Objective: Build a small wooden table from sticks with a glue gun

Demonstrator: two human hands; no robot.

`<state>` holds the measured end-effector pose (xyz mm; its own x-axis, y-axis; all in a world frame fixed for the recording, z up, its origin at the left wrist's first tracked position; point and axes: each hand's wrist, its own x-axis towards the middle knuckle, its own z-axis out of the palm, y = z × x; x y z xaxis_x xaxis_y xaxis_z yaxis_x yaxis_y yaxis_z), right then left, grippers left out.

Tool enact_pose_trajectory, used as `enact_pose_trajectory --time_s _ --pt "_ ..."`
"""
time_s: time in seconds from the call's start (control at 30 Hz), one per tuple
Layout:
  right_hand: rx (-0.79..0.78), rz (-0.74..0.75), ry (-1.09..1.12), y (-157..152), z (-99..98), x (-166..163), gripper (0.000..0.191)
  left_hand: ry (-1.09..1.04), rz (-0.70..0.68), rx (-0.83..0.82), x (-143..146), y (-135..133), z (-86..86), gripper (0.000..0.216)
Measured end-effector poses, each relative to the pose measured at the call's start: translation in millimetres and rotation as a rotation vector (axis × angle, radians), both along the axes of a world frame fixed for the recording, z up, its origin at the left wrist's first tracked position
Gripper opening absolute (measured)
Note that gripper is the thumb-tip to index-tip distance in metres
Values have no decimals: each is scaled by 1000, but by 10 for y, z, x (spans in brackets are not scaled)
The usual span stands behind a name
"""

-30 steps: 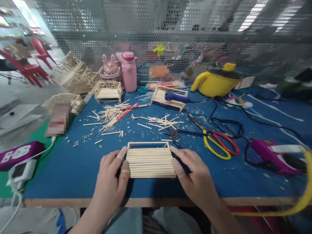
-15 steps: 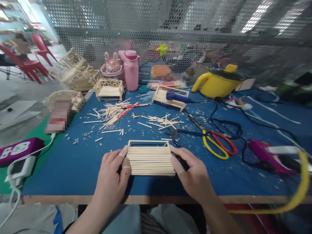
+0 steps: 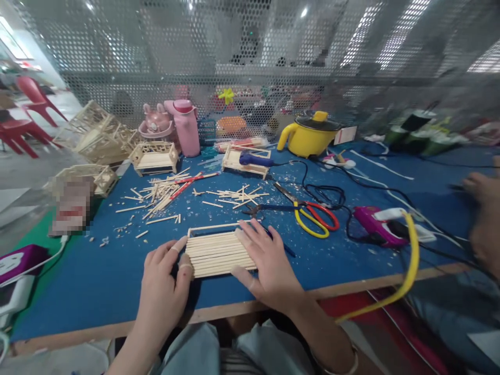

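Note:
A small panel of pale wooden sticks [image 3: 221, 253], laid side by side with a narrow open frame at its far edge, is on the blue tabletop in front of me. My left hand [image 3: 167, 268] grips its left edge between thumb and fingers. Across its right end lies my right hand [image 3: 265, 255], fingers stretched out and spread, the thumb near the front edge. That hand hides the panel's right end. Pale coverings wrap some fingertips. Just beyond are pliers [image 3: 253, 209] with dark blue handles, partly behind my right hand, and scissors [image 3: 312, 213] with yellow and red handles.
Loose sticks [image 3: 164, 192] and scraps lie beyond the panel. A blue glue gun [image 3: 253, 159] rests on a small stick frame [image 3: 234, 159]. Cords trail right to a purple power strip [image 3: 375, 226]. A yellow pot [image 3: 308, 135] stands behind. Another person's hand [image 3: 484, 192] is at far right.
My right hand has shifted from the panel's right edge onto its top, fingers now spread. My left hand stays on the left edge. The view has turned right, bringing another person's hand into sight.

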<state>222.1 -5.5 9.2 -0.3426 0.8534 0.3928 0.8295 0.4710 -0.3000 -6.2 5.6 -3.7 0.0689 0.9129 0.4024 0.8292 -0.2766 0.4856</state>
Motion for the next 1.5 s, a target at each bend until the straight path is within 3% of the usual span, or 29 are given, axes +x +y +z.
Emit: enact_pose_trajectory --time_s 0.17,0.3,0.4,0.47,0.53,0.63,0.67,0.77,0.9,1.07,1.17,1.27,1.37,1.5 --pt "-23 0 -59 29 48 -40 53 -3 -5 22 25 27 14 41" --pt "-25 10 -76 32 76 -35 52 -56 -43 -51 -62 55 73 36" --pt "-19 6 -88 36 65 -33 52 -239 64 -75 -177 50 155 39" --pt "-13 0 -86 40 49 -32 52 -281 139 17 -194 27 219 44" --pt "-10 2 -88 42 40 -32 51 -117 31 124 -115 1 276 46" --pt "-17 13 -100 41 53 -31 52 298 -332 165 134 -11 310 55" --pt "-20 14 -103 39 62 -30 52 383 -382 160 219 -4 304 59" --pt "-31 11 -99 33 76 -24 52 493 -387 136 379 33 253 62" --pt "-61 11 1 -5 17 -37 52 495 -387 120 378 74 209 62" --pt "-60 -189 434 -105 -104 -131 68 450 -418 69 352 80 267 61" --pt "-142 -292 639 -132 -138 -173 71 365 -406 47 306 38 278 63" --pt "-188 -310 599 -132 -153 -182 67 125 -233 35 208 -45 190 64" --pt "-184 -314 491 -134 -161 -179 63 -151 -52 -111 130 -127 48 64" --pt "-182 -330 429 -137 -177 -172 63 -315 -31 -255 124 -165 -40 61"
